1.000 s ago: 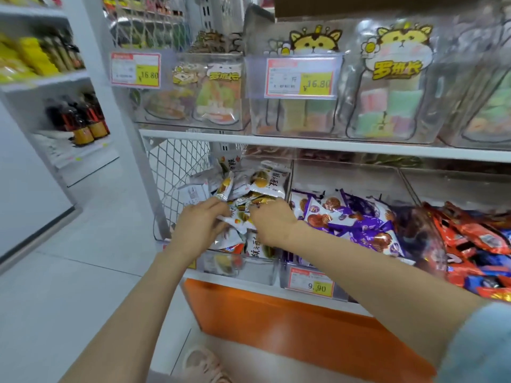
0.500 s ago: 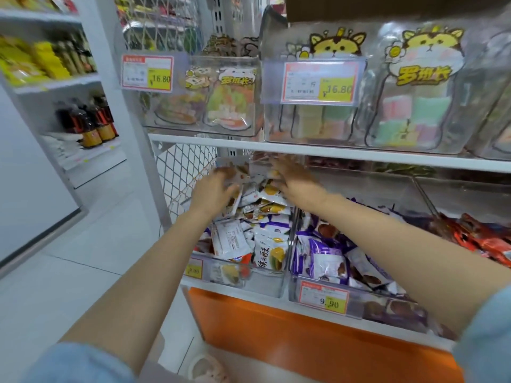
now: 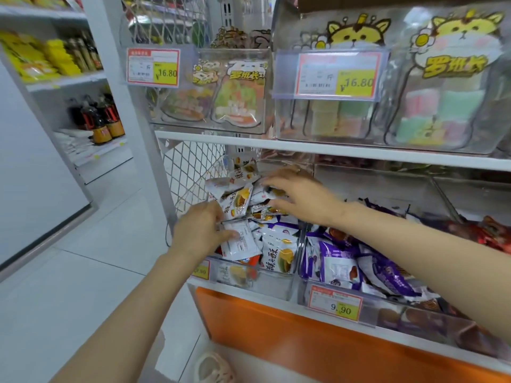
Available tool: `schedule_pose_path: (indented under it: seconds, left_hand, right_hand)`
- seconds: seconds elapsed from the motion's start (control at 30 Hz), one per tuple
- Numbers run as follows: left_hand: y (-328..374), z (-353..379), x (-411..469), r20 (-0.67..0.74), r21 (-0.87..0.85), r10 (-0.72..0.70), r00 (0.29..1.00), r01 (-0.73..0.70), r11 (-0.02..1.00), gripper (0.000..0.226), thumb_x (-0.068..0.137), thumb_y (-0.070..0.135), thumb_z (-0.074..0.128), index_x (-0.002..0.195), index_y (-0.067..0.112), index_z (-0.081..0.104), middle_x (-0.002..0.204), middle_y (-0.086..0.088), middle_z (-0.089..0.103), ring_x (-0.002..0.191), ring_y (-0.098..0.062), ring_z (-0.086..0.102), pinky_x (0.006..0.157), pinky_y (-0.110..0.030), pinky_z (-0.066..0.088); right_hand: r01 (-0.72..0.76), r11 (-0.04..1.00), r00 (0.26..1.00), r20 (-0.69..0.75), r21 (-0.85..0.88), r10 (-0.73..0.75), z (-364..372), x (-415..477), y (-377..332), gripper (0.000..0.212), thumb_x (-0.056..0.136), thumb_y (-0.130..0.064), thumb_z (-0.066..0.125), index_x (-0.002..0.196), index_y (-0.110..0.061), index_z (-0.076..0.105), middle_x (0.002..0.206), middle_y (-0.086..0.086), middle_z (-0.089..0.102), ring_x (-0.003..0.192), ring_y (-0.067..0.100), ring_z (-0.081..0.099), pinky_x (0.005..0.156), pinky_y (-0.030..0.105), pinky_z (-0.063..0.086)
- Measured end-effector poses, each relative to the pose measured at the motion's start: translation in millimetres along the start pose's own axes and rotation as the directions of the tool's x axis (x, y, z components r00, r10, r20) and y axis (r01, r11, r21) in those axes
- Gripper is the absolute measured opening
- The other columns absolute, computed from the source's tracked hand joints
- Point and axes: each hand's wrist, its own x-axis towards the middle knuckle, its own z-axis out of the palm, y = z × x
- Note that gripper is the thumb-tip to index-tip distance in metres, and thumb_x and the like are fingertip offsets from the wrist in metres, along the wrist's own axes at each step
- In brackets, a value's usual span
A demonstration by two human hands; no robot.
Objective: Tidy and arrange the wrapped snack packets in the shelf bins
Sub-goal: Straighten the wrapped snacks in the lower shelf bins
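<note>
White snack packets with orange and yellow print [image 3: 278, 254] are heaped in the leftmost clear bin [image 3: 272, 283] on the lower shelf. My left hand [image 3: 197, 232] is at the bin's left front and pinches a white packet [image 3: 240, 240] that shows its printed back. My right hand [image 3: 300, 194] reaches over the rear of the heap. Its fingers and thumb curl round a cluster of packets [image 3: 262, 196] there. More packets [image 3: 237, 200] stand tilted between the two hands.
Purple packets [image 3: 387, 272] fill the adjoining bin, red packets [image 3: 492, 233] the one beyond. The upper shelf board [image 3: 359, 153] hangs close above my right hand, with clear tubs of sweets [image 3: 237, 95] on it. A wire mesh side panel [image 3: 190, 172] closes the left end.
My left hand has dropped from the back of the bin to its front left and taken hold of a white packet. My right hand has moved slightly forward over the heap.
</note>
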Motion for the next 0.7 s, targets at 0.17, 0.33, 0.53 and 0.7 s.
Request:
schedule_pose_path:
  seconds: [0.17,0.33,0.53,0.7]
  left_hand:
    - [-2,19,-6,0.203,0.161,0.029,0.979,-0.062,0.985,0.084,0.068,0.061,0.069,0.134,0.022,0.037,0.133,-0.003,0.038,0.127,-0.023,0.034,0.097,-0.036,0.036]
    - [-2,18,-1,0.189,0.112,0.027,0.982,-0.049,0.992,0.078,0.071,0.051,0.073,0.133,0.020,0.038,0.131,-0.005,0.039,0.121,-0.024,0.043,0.091,-0.036,0.043]
    - [-13,7,0,0.006,-0.209,0.070,0.998,-0.067,0.976,0.033,0.075,0.015,0.072,0.103,0.011,0.054,0.102,-0.007,0.055,0.094,-0.025,0.055,0.070,-0.030,0.041]
    - [-11,-4,-7,-0.123,0.053,0.147,0.981,-0.142,0.988,0.004,0.086,0.021,0.061,0.089,0.018,0.061,0.096,0.004,0.060,0.088,-0.019,0.062,0.055,-0.026,0.032]
  right_hand:
    - [0.023,0.999,0.999,0.026,0.023,-0.023,5,-16,-5,0.035,0.093,-0.020,0.055,0.127,-0.015,0.057,0.135,0.007,0.051,0.121,0.026,0.049,0.100,0.038,0.038]
    - [0.007,0.999,0.999,0.050,0.047,-0.010,3,-24,-4,0.028,0.093,-0.016,0.054,0.120,-0.015,0.063,0.122,0.005,0.057,0.114,0.021,0.051,0.098,0.036,0.039]
    - [-0.047,0.994,0.995,0.095,0.097,0.038,2,-33,1,0.026,0.093,-0.014,0.053,0.116,-0.015,0.065,0.118,0.002,0.059,0.110,0.018,0.053,0.094,0.030,0.041]
    - [-0.076,0.992,0.991,0.117,0.101,0.064,1,-34,-1,0.026,0.094,-0.015,0.052,0.115,-0.018,0.066,0.118,-0.001,0.058,0.104,0.012,0.052,0.087,0.022,0.039]
